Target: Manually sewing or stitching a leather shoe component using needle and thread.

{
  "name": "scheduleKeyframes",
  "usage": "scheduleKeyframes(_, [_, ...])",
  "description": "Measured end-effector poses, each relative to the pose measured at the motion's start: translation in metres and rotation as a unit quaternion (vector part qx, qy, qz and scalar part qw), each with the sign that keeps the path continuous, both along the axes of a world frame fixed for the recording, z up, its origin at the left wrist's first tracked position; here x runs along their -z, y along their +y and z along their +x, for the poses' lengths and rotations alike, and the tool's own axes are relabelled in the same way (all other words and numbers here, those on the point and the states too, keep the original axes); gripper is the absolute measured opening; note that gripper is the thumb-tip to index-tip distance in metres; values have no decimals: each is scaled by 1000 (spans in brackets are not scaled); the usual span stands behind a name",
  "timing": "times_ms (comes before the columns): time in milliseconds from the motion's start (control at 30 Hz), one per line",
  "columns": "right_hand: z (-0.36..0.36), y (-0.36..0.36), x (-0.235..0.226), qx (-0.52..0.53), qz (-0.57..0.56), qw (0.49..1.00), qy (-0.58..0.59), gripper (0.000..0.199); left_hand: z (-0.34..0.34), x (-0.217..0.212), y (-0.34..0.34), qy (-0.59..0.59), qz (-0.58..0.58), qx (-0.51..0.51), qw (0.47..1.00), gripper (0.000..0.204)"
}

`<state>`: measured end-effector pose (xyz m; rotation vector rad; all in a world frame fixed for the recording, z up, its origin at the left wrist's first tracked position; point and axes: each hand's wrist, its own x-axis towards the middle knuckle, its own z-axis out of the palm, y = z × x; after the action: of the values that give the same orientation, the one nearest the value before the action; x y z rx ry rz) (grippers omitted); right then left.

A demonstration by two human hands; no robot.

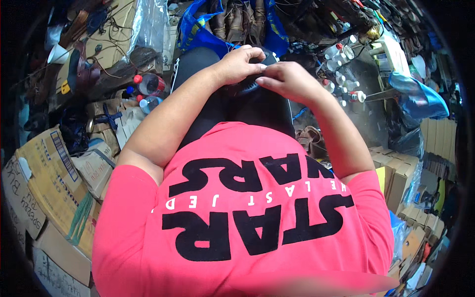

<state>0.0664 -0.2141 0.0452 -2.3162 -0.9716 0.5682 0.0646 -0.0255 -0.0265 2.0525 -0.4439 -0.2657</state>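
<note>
A dark, glossy rounded object [242, 89], possibly a shoe, is held in the lap, between the thighs and beneath the two hands; it is largely covered by them, so its full shape cannot be told. From above it is reached over by the left hand [241, 64], with the fingers bent and pointed toward the right. It is met from the other side by the right hand [284, 80], with the thumb stretched along the object's upper side. The fingertips of both hands are brought close together over the object; whether either grip is closed on something small there cannot be told.

Black trousers [200, 67] are worn under the object, with a pinkish-red shirt [237, 148] marked by bold black lettering. Just beyond the knees, brown leather-like pieces [236, 22] are contained in a blue bag [194, 24]. To the left, a clear bottle with a red cap [151, 85] is laid near a white cup [58, 54], and a cardboard box [52, 158] is crossed by green string [80, 218]. To the right, white-capped bottles [341, 81] are clustered on the floor [368, 116], and a light-blue plastic bag [418, 96] is seen farther out.
</note>
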Motion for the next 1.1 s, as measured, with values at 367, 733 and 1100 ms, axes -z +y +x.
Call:
scheduleKeyframes(367, [-33,-33,-33,93,117,987,57,22,0,11,8,28,-74,-72,994,25])
scheduleKeyframes(733, [-17,-14,-5,82,48,994,-63,23,6,-31,29,151,-55,88,983,31])
scheduleKeyframes(1100, [-13,-3,-13,49,-21,992,-112,23,3,-31,31,205,-94,102,969,35])
